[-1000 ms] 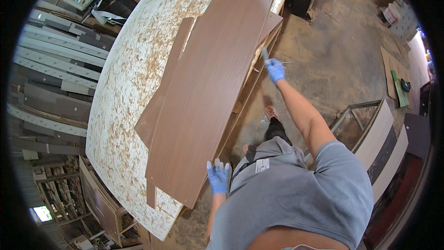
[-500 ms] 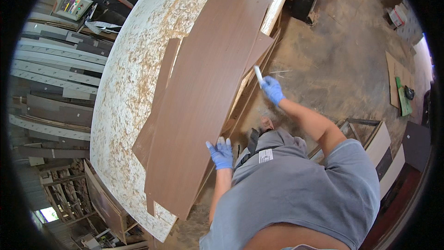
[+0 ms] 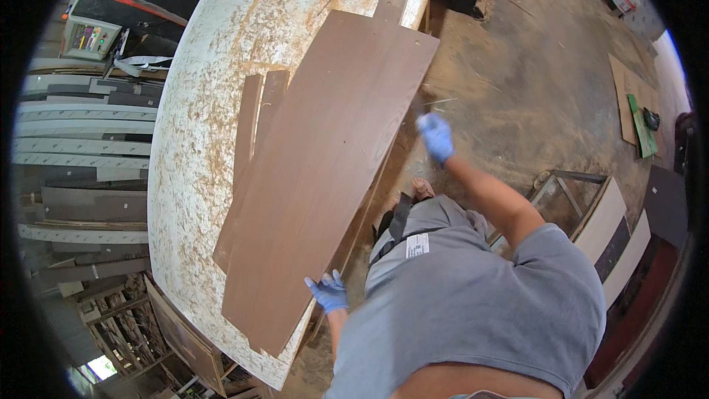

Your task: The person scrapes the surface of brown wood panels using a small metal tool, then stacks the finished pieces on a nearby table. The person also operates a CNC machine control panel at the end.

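Where it overhangs the table (image 3: 207,140), brown board (image 3: 325,170), long, flat.

Big board (image 3: 325,177): dark brown, plain, faint wood grain. Narrower strips (image 3: 255,122) beneath it, toward the table's far edge: same dark brown. Table (image 3: 199,103): off-white, mottled with rust-orange stains and scratches, heaviest along its edges. Left hand (image 3: 329,293) and right hand (image 3: 436,137): blue gloves. Shirt (image 3: 473,310): grey with small white label. Floor (image 3: 532,66): dusty brown-grey.
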`<action>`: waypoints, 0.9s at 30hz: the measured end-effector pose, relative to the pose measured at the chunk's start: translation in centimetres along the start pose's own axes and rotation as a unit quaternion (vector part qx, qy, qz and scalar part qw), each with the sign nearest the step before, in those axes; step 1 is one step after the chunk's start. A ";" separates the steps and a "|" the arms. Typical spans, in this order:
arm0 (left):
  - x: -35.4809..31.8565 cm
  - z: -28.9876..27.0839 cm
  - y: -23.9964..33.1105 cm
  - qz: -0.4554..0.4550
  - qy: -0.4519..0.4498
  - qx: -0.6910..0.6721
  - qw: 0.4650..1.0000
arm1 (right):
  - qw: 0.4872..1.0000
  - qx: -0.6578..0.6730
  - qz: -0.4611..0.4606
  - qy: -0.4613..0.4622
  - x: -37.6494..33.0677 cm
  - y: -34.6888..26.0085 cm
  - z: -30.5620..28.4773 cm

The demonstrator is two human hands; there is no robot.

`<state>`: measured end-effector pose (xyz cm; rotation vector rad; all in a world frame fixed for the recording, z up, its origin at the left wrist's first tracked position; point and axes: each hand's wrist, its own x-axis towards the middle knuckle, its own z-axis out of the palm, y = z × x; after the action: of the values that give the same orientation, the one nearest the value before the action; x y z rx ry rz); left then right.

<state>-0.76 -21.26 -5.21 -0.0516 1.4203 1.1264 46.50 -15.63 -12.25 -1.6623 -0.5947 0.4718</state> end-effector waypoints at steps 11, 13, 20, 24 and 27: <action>-1.5 1.7 0.6 -0.005 0.022 0.020 1.000 | 0.998 -0.058 -0.024 0.027 2.0 -1.8 -1.2; -1.1 1.5 0.2 0.002 0.050 0.018 0.999 | 0.990 -0.077 0.055 0.102 5.7 -2.0 -3.5; -0.4 1.8 -0.9 0.067 0.025 -0.005 0.997 | 0.997 -0.069 0.006 0.038 10.5 -1.4 -4.9; 1.0 3.3 -1.7 0.124 0.073 -0.044 0.989 | 0.991 -0.091 0.028 0.091 15.7 1.2 -8.4; 0.2 6.1 -3.5 0.138 0.134 -0.081 0.978 | 0.968 -0.172 -0.179 0.025 14.7 0.3 -7.8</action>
<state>5.96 -19.12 -5.91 -0.1282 1.6043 1.5094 62.81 -12.58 -10.94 -1.8331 -0.9597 0.0623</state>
